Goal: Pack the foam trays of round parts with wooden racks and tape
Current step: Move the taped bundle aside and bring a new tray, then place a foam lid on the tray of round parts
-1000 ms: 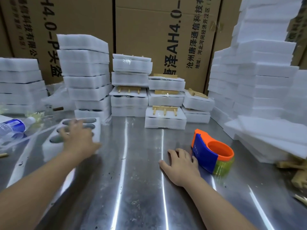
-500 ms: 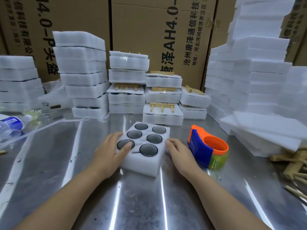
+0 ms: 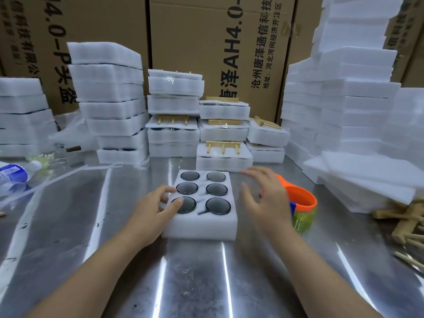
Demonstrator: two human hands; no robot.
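A white foam tray (image 3: pixel 202 228) with several dark round parts in its holes lies on the metal table in front of me. My left hand (image 3: pixel 153 210) rests against the tray's left side, thumb on the near-left round part (image 3: pixel 187 204). My right hand (image 3: pixel 266 198) hovers open and blurred just right of the tray, touching nothing. Behind that hand sits an orange and blue tape dispenser (image 3: pixel 302 203). Loose wooden racks (image 3: pixel 403 226) lie at the right edge of the table.
Packed foam trays with wooden racks taped on top (image 3: pixel 223 154) stand stacked behind the tray. Tall piles of foam sheets (image 3: pixel 344 106) rise at right, foam blocks (image 3: pixel 110 102) at left. A water bottle (image 3: pixel 13 173) lies far left. Cardboard boxes (image 3: pixel 206 42) form the back wall.
The tray has been slid from the left to the table's middle and squared up. My right hand has lifted off the tray's right side and moved right, toward the tape dispenser.
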